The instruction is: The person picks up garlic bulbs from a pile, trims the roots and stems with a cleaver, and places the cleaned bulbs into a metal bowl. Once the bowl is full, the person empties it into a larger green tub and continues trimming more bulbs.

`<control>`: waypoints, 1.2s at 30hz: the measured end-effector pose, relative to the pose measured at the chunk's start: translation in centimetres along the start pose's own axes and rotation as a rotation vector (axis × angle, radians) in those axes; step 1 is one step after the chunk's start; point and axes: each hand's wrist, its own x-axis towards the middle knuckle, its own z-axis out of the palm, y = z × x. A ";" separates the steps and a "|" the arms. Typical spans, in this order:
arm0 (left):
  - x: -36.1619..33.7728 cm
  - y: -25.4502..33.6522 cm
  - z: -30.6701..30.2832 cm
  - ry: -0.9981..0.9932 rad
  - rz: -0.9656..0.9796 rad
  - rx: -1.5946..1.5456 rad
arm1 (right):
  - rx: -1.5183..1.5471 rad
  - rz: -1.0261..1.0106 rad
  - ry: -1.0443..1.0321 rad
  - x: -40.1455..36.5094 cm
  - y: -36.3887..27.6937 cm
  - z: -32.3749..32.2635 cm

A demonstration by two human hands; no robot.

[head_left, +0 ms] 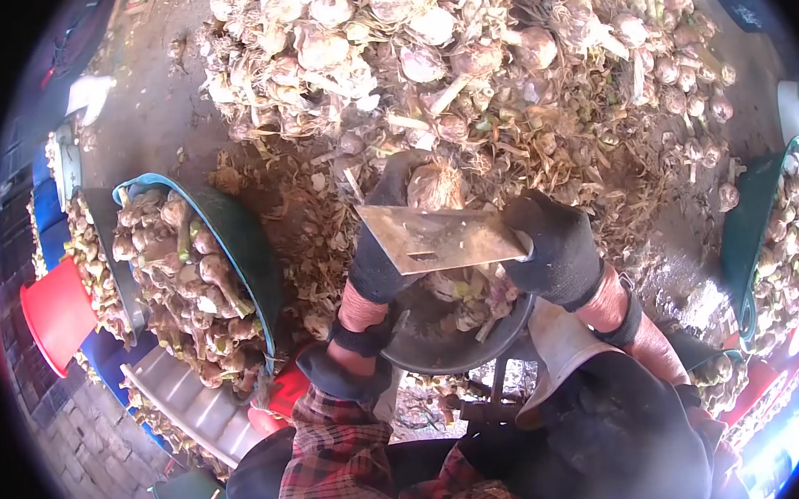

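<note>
My left hand (377, 259), in a dark glove, is closed round a garlic bulb (436, 187) that shows above the blade, roots and dry skin sticking out. My right hand (557, 247), also gloved, grips the end of a wide, flat, cleaver-like metal blade (449, 237) with a small slot in it. The blade lies across the view between both hands and hides part of the left fingers. Below them a dark round basin (457, 363) holds several garlic bulbs (472, 309).
Ahead lies a large heap of garlic (419, 38), with dry skins and stalks (316, 236) scattered before it. A green tub (251, 249) full of garlic stands at the left, and another tub (748, 237) at the right. A red bucket (59, 316) and a white crate (194, 399) sit farther left.
</note>
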 end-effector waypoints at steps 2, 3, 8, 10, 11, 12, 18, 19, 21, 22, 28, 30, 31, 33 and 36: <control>0.2 -0.2 -0.1 -0.067 0.196 0.191 | -0.028 -0.017 -0.007 -0.2 0.5 0.0; 0.3 -0.2 -0.1 -0.101 0.294 0.287 | -0.053 -0.040 -0.011 -0.4 0.7 0.1; 0.7 -0.7 -0.3 -0.273 0.793 0.767 | -0.028 -0.014 -0.032 -1.3 2.8 1.3; 0.5 -1.8 -0.4 -0.301 0.893 0.868 | -0.025 0.007 -0.025 -1.9 4.0 2.2; -0.2 -3.5 -0.7 -0.266 0.782 0.832 | -0.024 0.032 -0.012 -2.2 4.5 2.7; -0.9 -5.2 -1.0 -0.227 0.670 0.797 | -0.018 0.057 -0.015 -2.5 5.1 3.2; -2.8 0.9 1.7 -0.097 0.147 0.354 | -0.327 0.420 -0.056 -4.6 9.7 4.1; -2.8 1.1 1.2 -0.057 0.149 0.360 | -0.271 0.436 0.023 -4.3 8.0 3.3; -1.1 1.3 1.0 -0.081 0.050 0.333 | -0.196 0.309 0.094 -3.2 5.4 2.4; -0.6 0.1 1.1 -0.021 0.105 0.256 | -0.102 0.184 0.016 -2.8 4.7 1.7; -1.1 -2.7 -0.3 -0.030 0.430 0.617 | -0.018 0.030 -0.102 -1.2 1.5 1.4; -1.8 -3.1 -0.4 -0.080 0.551 0.738 | 0.004 0.022 -0.081 -1.6 1.9 1.7; -2.2 -2.6 -0.2 -0.142 0.443 0.691 | -0.003 0.012 -0.087 -1.8 2.3 1.8; -2.2 -2.6 0.1 -0.203 0.337 0.639 | -0.015 0.001 -0.094 -2.1 3.5 2.3; -2.3 -2.9 0.7 -0.151 0.412 0.697 | -0.026 -0.077 -0.034 -3.1 5.4 3.6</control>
